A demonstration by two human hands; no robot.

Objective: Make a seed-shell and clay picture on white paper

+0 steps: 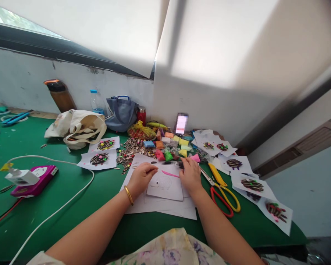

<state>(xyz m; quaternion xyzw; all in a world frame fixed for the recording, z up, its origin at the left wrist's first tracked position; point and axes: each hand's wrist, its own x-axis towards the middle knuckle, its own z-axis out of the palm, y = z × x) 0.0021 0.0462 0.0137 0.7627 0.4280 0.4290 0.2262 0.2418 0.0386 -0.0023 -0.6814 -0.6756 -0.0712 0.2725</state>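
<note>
A sheet with a pencil-drawn hedgehog-like animal (161,184), which has one small eye, lies before me on larger white sheets (168,211). My left hand (142,177), a gold bangle at its wrist, is above the drawing's left edge, thumb and fingertips pinched together; anything between them is too small to make out. On the right side of the sheet, my right hand (191,175) has its fingers curled beside a dark packet (171,162); what they hold is hidden. Between the hands lies a pink plastic modelling knife (169,173). One dark seed (153,162) rests above the drawing.
Sunflower seeds (135,149) and coloured clay packets (168,155) spread behind the paper. Scissors (219,189) and a yellow cutter (217,174) lie right, near finished seed pictures (255,185). A phone (181,123) stands behind. Left are a purple power strip (35,180) and white cable (71,198).
</note>
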